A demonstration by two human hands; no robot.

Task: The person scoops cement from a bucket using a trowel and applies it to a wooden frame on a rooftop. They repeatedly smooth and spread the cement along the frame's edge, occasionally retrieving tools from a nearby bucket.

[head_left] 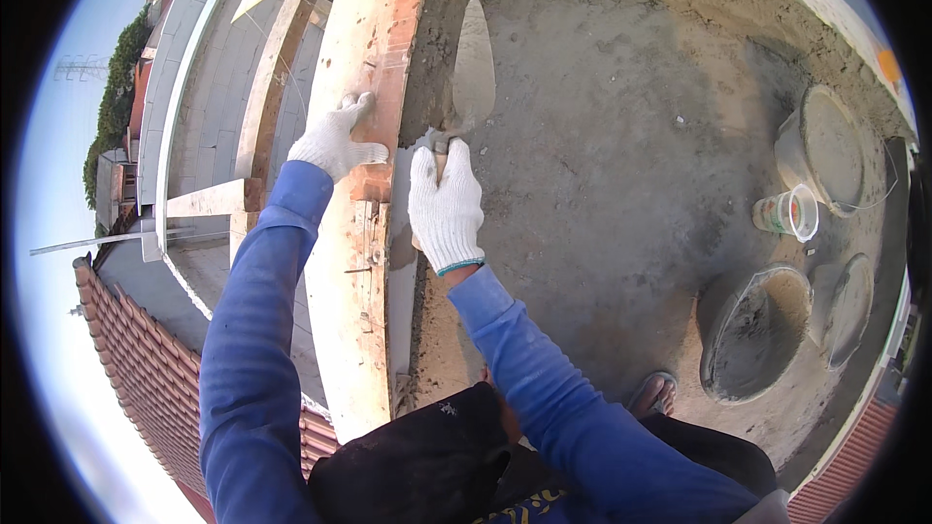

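Two gloved hands: right hand [445,206] fingers clamp one trowel [473,68], blade beyond fingertips; left hand [335,139] fingers together, flat on brick edge [386,87]; three buckets [757,330] well right.

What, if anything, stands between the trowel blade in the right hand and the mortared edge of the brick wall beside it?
Nothing visible does. The right hand grips the trowel, whose blade lies right beside the brick wall edge. The left hand rests on top of the wall, to the left of the blade, not in its way.
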